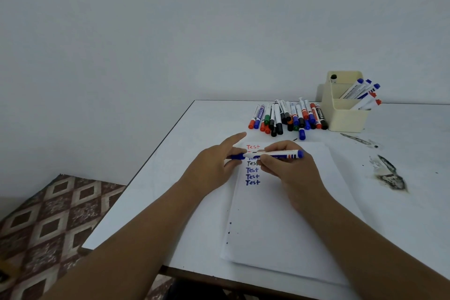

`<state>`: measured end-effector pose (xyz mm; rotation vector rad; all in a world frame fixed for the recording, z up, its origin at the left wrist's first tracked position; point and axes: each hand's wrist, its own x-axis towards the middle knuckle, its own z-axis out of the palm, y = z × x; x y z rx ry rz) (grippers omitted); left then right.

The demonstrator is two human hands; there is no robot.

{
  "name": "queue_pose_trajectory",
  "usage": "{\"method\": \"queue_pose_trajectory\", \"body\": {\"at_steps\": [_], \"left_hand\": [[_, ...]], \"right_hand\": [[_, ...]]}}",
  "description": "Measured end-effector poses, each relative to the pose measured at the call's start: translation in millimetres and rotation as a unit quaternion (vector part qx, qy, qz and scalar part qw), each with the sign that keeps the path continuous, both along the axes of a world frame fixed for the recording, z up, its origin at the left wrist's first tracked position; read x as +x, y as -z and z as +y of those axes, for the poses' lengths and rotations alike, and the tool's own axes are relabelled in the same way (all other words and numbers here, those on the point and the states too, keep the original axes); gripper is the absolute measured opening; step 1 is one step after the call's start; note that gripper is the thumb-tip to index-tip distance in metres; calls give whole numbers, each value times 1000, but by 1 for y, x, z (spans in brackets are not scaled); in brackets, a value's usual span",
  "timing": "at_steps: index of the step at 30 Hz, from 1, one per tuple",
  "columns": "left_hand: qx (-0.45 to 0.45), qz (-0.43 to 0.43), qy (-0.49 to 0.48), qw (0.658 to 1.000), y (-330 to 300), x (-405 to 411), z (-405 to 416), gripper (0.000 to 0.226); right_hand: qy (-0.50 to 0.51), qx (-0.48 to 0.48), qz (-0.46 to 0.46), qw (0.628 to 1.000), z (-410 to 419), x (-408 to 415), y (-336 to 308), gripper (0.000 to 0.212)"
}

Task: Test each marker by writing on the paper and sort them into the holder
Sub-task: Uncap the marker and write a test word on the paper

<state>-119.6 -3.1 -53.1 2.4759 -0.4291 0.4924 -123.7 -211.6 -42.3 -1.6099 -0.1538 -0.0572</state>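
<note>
A white sheet of paper lies on the table with "Test" written several times in red, black and blue. Above it my right hand grips the white barrel of a blue marker held level. My left hand pinches the marker's blue cap at its left end, index finger stretched out. A pile of several capped markers lies behind the paper. The cream holder stands at the back right with several blue and red markers leaning in it.
Dark scorch-like stains mark the white table right of the paper. The table's left edge drops to a patterned floor. A plain wall stands behind.
</note>
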Motion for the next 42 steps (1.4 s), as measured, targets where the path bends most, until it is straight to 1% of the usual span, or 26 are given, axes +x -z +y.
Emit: {"method": "queue_pose_trajectory", "body": {"at_steps": [4, 6, 7, 9, 10, 12, 15, 18, 20, 23, 30, 35, 38, 40, 41, 42], "left_hand": [[16, -10, 39, 999, 2, -1, -1, 62], [19, -14, 49, 999, 1, -2, -2, 59], [21, -13, 41, 999, 1, -2, -2, 59], [47, 18, 8, 999, -1, -1, -5, 55], [72, 35, -9, 997, -2, 1, -7, 49], [132, 48, -43, 989, -5, 6, -11, 26], [171, 76, -70, 980, -10, 8, -12, 34], [139, 66, -56, 986, -11, 5, -8, 31], [116, 75, -41, 990, -13, 3, -9, 33], [122, 92, -30, 988, -15, 0, -12, 28], [133, 105, -25, 985, -18, 1, -15, 27], [133, 114, -25, 984, -15, 4, -16, 31], [107, 89, -22, 990, -14, 5, -16, 24], [75, 66, -13, 995, -11, 6, -14, 22], [65, 67, -17, 995, -8, 6, -12, 33], [69, 77, -28, 994, -5, 7, -10, 55]], "right_hand": [[-8, -84, -26, 996, 2, 0, 0, 17], [-15, -101, -38, 994, 4, -1, 0, 18], [-17, -99, -39, 994, 4, -1, -1, 18], [-24, -98, -35, 994, 4, -1, -1, 17], [-28, -100, -35, 994, 4, -2, 0, 17], [-38, -107, -48, 992, 5, -3, 1, 18], [-43, -119, -71, 989, 7, -4, 2, 18], [-42, -121, -87, 988, 8, -4, 1, 20], [-35, -116, -92, 988, 7, -4, 0, 21], [-24, -100, -89, 991, 6, -5, 0, 21], [-23, -107, -80, 991, 7, -2, 2, 19], [-23, -108, -70, 991, 9, 0, 5, 17], [-27, -111, -70, 991, 10, 3, 3, 18], [-28, -76, -46, 996, 8, 5, 2, 17], [-25, -39, -25, 999, 6, 5, 2, 15], [-20, 2, -2, 1000, 3, 5, 3, 14]]}}
